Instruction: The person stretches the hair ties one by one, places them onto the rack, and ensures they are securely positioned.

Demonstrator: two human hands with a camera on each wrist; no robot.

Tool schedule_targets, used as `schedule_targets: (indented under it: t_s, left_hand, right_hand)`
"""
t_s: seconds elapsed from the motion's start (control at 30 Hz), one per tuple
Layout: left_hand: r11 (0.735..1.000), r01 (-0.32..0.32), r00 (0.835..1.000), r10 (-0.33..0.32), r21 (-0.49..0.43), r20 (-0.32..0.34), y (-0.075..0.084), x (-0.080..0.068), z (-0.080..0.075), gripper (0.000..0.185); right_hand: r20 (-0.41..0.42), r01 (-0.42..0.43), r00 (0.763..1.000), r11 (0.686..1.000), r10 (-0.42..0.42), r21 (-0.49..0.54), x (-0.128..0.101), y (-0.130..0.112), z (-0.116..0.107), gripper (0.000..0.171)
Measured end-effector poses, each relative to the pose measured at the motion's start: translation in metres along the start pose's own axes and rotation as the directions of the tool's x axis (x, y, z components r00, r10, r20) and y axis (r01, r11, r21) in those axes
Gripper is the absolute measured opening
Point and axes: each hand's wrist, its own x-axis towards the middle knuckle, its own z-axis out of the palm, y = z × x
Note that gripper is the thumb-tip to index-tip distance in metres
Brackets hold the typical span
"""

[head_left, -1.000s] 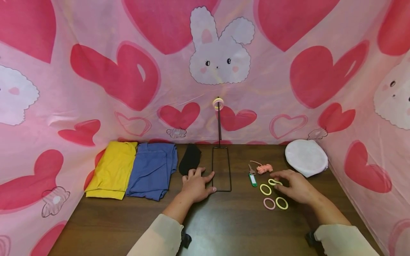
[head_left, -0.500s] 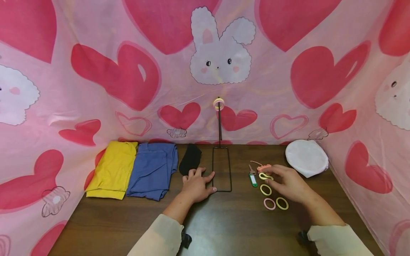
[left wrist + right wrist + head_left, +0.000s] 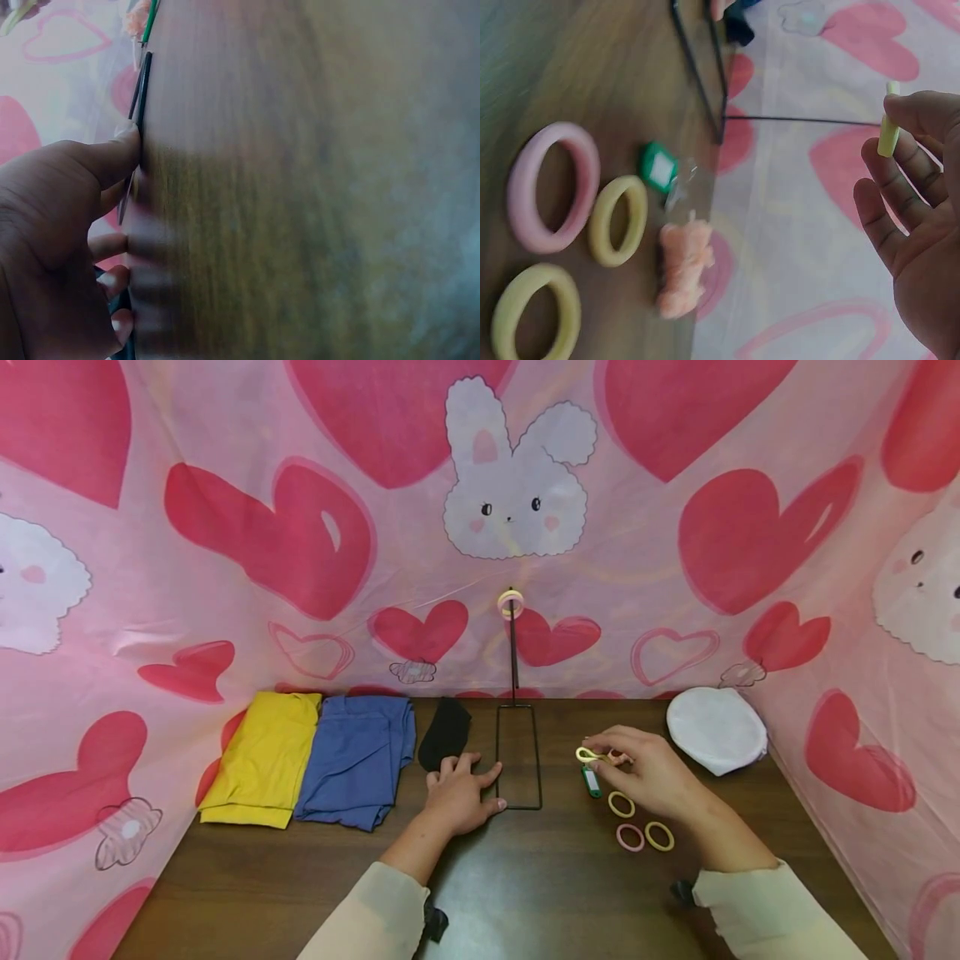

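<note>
Right hand (image 3: 660, 774) is pinching a yellow ring (image 3: 887, 136) above the brown wooden table (image 3: 517, 877), while left hand (image 3: 459, 795), thumb and forefinger apart, is touching the black stand (image 3: 513, 647) at its base, pink heart-and-rabbit cloth (image 3: 637, 572) enclosing the back and both sides.

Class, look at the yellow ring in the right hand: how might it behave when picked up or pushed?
The yellow ring is probably soft and bendy, since the right hand pinches it into a narrow loop. It looks light, being small and thin. Laid flat on the table, like the pink ring, it would likely slide rather than roll.
</note>
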Motion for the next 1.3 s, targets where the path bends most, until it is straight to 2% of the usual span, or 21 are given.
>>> schedule_targets:
  t_s: [0.17, 0.4, 0.57, 0.73, 0.93, 1.1, 1.3]
  left_hand:
    - [1.000, 0.003, 1.000, -0.003, 0.001, -0.001, 0.000, 0.000, 0.001, 0.065]
    - [1.000, 0.007, 1.000, -0.007, 0.006, 0.000, 0.000, -0.001, 0.001, 0.065]
    - [1.000, 0.011, 1.000, -0.011, 0.014, 0.000, -0.001, -0.001, 0.000, 0.065]
    - [1.000, 0.000, 1.000, 0.000, 0.002, -0.003, -0.001, 0.000, 0.001, 0.065]
    - [1.000, 0.012, 1.000, -0.012, 0.015, -0.005, -0.002, 0.000, 0.001, 0.066]
    - [1.000, 0.016, 1.000, -0.016, 0.011, 0.006, -0.002, -0.001, 0.001, 0.066]
    - [1.000, 0.013, 1.000, -0.013, 0.010, 0.004, -0.001, 0.000, 0.000, 0.065]
  right_hand:
    - [-0.020, 0.033, 0.999, 0.999, -0.033, 0.003, 0.014, -0.014, -0.003, 0.033]
    - [-0.122, 0.106, 0.987, 0.994, -0.103, 0.018, 0.033, -0.036, -0.006, 0.034]
    - [-0.220, 0.170, 0.962, 0.985, -0.160, 0.028, 0.047, -0.052, -0.007, 0.033]
    - [-0.282, 0.248, 0.928, 0.968, -0.245, -0.024, 0.061, -0.066, -0.011, 0.032]
    - [-0.321, 0.285, 0.907, 0.958, -0.273, -0.008, 0.076, -0.081, -0.015, 0.022]
    - [-0.349, 0.314, 0.889, 0.949, -0.296, -0.004, 0.087, -0.091, -0.019, 0.021]
    - [-0.344, 0.319, 0.891, 0.948, -0.295, 0.013, 0.097, -0.099, -0.021, 0.029]
